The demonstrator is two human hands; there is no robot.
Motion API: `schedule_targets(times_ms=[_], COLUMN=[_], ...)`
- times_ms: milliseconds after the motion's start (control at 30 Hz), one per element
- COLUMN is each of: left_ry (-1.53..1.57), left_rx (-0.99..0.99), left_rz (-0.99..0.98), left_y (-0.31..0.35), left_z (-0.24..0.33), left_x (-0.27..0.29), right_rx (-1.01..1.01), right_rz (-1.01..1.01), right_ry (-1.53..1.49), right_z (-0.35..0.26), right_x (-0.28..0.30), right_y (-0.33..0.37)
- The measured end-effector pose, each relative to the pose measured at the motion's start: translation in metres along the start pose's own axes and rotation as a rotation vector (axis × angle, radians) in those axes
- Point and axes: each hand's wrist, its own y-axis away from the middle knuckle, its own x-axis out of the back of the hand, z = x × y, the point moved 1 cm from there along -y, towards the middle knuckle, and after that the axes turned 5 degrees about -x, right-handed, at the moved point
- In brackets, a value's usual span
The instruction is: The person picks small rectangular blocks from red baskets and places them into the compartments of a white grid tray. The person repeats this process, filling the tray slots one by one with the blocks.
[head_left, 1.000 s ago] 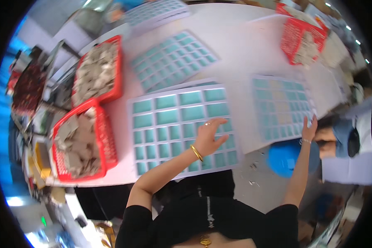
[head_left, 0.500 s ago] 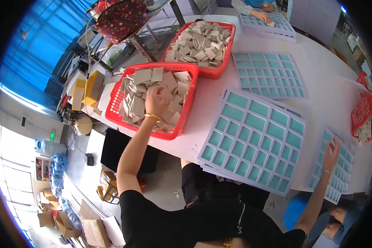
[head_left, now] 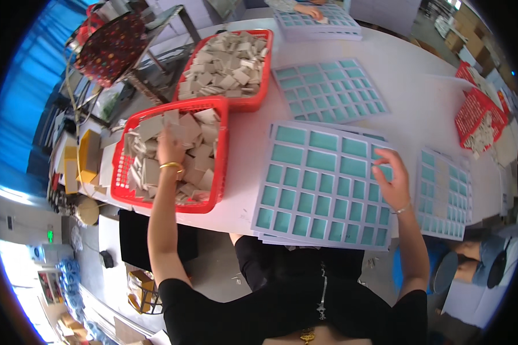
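My left hand, with a gold bangle at the wrist, reaches into the nearer red plastic basket. Its fingers are blurred among flat grey-beige square pieces, so a grip cannot be made out. Before me lies a white grid board with turquoise compartments, on top of other boards whose edges show. Over its right side hovers my right hand, empty, thumb and fingers curved apart. No pieces show in the top board's compartments.
Behind stands another red basket of similar pieces. More grid boards lie at the back and right of the white table. Another person's hand works over a stack of boards. A red basket sits far right.
My right hand has moved left from the right-hand board to the edge of the middle board. My left hand stays in the nearer basket. The view has shifted.
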Motion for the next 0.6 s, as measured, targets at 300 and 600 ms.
schedule_targets(times_ms=[300,600], left_ry=[0.901,1.173], left_rx=[-0.203,0.031], left_rz=[-0.454,-0.783], left_y=[0.064,0.068], left_z=[0.231,0.301], left_x=[0.021,-0.034], right_rx=[-0.155,-0.196], right_rz=[-0.194,-0.105], right_ry=[-0.33,-0.344], right_z=[-0.045,0.007], right_x=[-0.08,-0.086], right_y=[-0.005,-0.012])
